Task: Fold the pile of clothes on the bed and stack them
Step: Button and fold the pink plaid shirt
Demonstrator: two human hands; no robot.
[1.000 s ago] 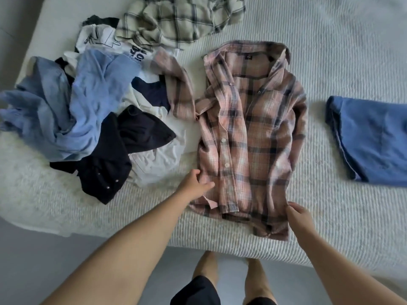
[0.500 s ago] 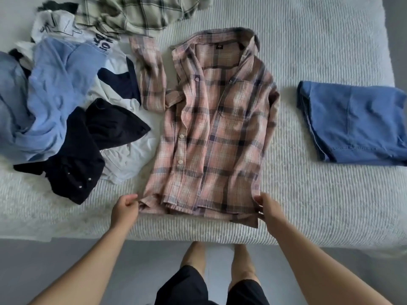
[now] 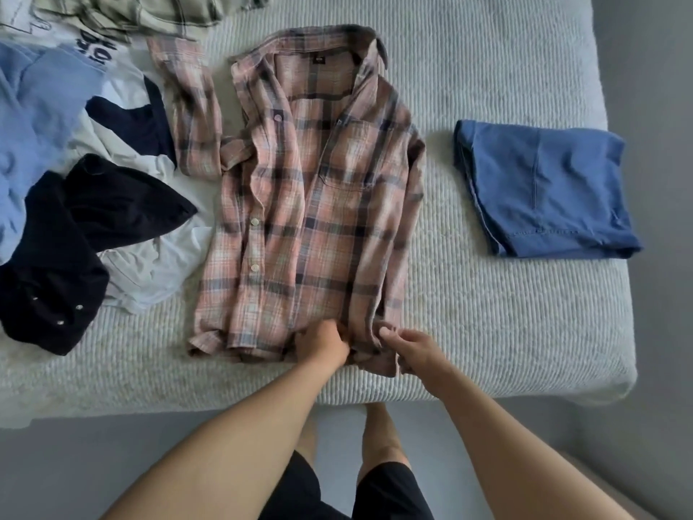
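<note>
A pink plaid shirt lies front up on the bed, collar at the far end, its right sleeve folded in along the side and its left sleeve stretched out toward the pile. My left hand grips the hem near its middle with curled fingers. My right hand pinches the hem's right corner close beside it. A folded blue garment lies to the right. The unfolded pile sits at the left.
The pile holds a light blue garment, a black one, white pieces and a green plaid shirt at the far edge. The bed's front edge runs just before my hands, with grey floor and my legs below.
My left hand has moved right along the hem from the left corner to the middle, close to my right hand. The view has shifted closer and the shirt lies flatter.
</note>
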